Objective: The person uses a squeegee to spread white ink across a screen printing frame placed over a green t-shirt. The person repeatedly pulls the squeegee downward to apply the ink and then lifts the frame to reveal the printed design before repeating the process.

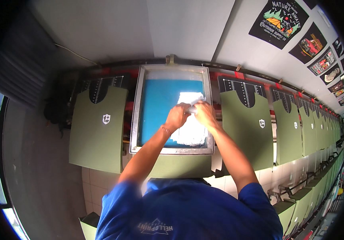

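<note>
A metal-rimmed printing screen [136, 108] lies in front of me over a green fabric piece [180, 166], whose near end sticks out below the frame. Its mesh [156, 104] is blue, and a broad patch of white ink [190, 132] covers the right part. My left hand [176, 116] and my right hand [204, 112] are side by side above this patch. Both are closed round a greyish squeegee [193, 107], mostly hidden by my fingers and slightly blurred. Where its blade meets the mesh cannot be made out.
Green fabric pieces with small white emblems lie on dark boards to the left [94, 140] and right [246, 136], the row running off to the right. A rail [220, 66] passes behind the screen. Printed dark sheets [278, 24] hang on the far wall.
</note>
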{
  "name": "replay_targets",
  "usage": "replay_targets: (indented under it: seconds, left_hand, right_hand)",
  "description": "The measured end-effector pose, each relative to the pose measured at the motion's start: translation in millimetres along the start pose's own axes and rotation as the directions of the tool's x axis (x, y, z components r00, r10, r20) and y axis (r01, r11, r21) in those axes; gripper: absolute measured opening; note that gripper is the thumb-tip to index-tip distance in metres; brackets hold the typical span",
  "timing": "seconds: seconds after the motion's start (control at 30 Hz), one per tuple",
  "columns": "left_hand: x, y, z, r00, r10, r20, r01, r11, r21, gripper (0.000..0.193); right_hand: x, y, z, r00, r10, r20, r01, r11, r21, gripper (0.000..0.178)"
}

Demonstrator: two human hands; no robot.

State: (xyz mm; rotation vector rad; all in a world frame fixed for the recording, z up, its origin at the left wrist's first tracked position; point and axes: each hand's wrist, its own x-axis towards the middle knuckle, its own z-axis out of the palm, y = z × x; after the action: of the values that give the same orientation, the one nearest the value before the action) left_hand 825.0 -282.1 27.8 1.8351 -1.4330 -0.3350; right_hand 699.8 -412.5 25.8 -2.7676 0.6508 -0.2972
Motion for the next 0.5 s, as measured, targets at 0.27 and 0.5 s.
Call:
replay_targets:
  seconds: [0.27, 0.5]
  left_hand:
    - [-154.7, 40.6, 38.3, 1.0, 0.018, 0.025, -0.021, 0.991, 0.131, 0.046]
    - [-183.6, 50.4, 36.7, 0.994, 0.107, -0.004, -0.101, 0.951, 0.293, 0.049]
  right_hand:
    - [-158.9, -62.2, 20.7, 1.0, 0.004, -0.016, -0.003, 0.998, 0.059, 0.037]
    - [-193.2, -64.0, 18.0, 0.992, -0.124, 0.001, 0.121, 0.965, 0.234, 0.055]
